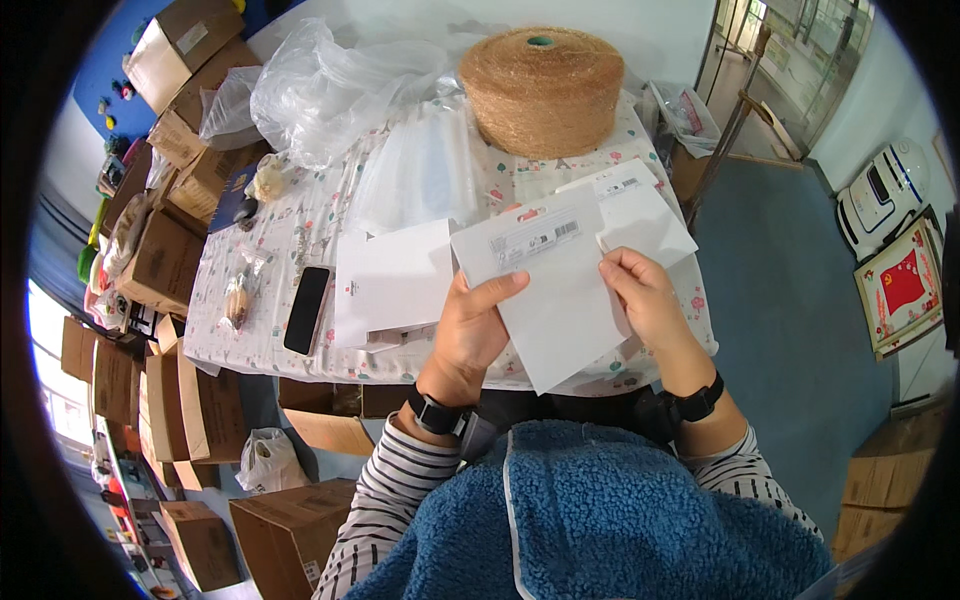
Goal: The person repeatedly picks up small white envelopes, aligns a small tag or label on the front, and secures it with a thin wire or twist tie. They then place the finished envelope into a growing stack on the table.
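My left hand [476,326] grips the left edge of a white card [551,300], its thumb lying on top. This card has a hang hole and a printed label with a barcode near its top edge. At its right edge, the thumb and fingers of my right hand [641,289] are pinched together on the card. A second white card [649,214] with a similar label lies partly hidden under the first. Left of my hands, a white folded paper sleeve or box [394,281] rests on the patterned tablecloth [262,356].
Clear plastic sleeves [424,172] lie behind the cards, beside a large roll of tan fibrous material [541,97]. Crumpled plastic film [330,90] fills the back left. A smartphone [307,311] and a small bagged item [237,300] lie leftward. Cardboard boxes [165,262] stand beyond the left edge.
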`<action>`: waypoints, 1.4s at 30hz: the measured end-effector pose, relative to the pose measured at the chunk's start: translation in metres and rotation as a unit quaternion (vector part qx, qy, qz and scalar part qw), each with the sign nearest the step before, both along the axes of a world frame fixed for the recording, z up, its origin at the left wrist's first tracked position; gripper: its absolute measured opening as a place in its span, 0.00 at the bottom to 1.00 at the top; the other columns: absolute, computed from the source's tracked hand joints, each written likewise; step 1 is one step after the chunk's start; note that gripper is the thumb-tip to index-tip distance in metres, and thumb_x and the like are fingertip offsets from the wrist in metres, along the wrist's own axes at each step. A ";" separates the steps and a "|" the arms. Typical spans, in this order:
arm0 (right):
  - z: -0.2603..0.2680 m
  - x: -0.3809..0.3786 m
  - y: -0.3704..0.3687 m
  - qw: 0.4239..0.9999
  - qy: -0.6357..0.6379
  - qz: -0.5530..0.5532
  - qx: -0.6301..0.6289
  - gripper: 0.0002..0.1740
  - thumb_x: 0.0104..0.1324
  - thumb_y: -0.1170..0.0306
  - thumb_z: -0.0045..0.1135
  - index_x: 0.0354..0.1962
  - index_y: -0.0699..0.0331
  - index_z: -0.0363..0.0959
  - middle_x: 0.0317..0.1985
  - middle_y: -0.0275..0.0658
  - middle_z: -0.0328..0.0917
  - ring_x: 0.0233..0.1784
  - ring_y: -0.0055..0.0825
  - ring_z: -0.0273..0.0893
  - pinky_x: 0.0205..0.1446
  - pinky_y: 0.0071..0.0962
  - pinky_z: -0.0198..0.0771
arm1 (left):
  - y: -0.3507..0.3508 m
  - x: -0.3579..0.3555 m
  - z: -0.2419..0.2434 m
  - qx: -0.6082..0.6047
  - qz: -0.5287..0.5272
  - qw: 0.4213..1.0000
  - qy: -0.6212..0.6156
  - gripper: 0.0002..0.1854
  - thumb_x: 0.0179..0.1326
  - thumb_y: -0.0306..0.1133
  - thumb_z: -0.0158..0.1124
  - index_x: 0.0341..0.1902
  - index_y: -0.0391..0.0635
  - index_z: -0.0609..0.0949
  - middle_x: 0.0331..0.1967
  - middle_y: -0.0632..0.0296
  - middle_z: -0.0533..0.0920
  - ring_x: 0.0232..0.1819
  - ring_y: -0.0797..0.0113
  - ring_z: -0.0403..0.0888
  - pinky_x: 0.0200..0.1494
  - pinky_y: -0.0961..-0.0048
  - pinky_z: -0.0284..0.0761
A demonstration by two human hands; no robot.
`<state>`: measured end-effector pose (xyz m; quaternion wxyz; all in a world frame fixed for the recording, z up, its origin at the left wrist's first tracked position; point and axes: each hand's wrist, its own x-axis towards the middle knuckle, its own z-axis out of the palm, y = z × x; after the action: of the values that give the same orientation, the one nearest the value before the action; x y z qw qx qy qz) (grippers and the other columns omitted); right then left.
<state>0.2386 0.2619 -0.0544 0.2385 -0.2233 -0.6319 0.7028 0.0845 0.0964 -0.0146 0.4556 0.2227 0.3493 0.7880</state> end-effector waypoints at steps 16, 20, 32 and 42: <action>-0.017 -0.009 0.171 0.822 -0.239 -0.155 0.494 0.13 0.70 0.63 0.58 0.36 0.66 0.80 0.35 0.45 0.81 0.39 0.45 0.80 0.44 0.40 0.73 | 0.023 -0.019 -0.035 -0.220 0.174 0.592 0.755 0.29 0.59 0.33 0.72 0.65 0.44 0.77 0.67 0.42 0.74 0.74 0.40 0.63 0.74 0.52 0.63; -0.027 -0.011 0.176 0.768 -0.266 -0.190 0.550 0.12 0.70 0.62 0.58 0.35 0.63 0.80 0.41 0.45 0.80 0.45 0.50 0.79 0.47 0.42 0.73 | 0.016 -0.027 -0.015 -0.215 0.191 0.586 0.758 0.28 0.57 0.32 0.73 0.62 0.41 0.80 0.64 0.43 0.76 0.72 0.40 0.67 0.72 0.51 0.64; 0.011 0.013 0.107 0.813 -0.142 -0.199 0.529 0.12 0.74 0.67 0.57 0.46 0.67 0.80 0.39 0.41 0.80 0.40 0.32 0.79 0.46 0.29 0.74 | -0.105 -0.054 0.001 -0.363 0.205 0.557 0.718 0.33 0.45 0.36 0.79 0.57 0.38 0.81 0.57 0.51 0.81 0.61 0.49 0.76 0.64 0.60 0.72; 0.015 0.005 0.062 0.845 -0.148 -0.148 0.493 0.13 0.75 0.67 0.55 0.50 0.66 0.80 0.42 0.37 0.80 0.40 0.25 0.79 0.47 0.25 0.73 | -0.118 -0.089 0.007 -0.355 0.135 0.566 0.732 0.23 0.46 0.40 0.80 0.45 0.41 0.89 0.53 0.57 0.87 0.53 0.55 0.84 0.58 0.65 0.78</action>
<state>0.2438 0.3240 -0.0397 0.3218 -0.2684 -0.8825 0.2137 -0.0043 -0.0212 -0.0077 -0.0250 0.4938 0.8406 0.2211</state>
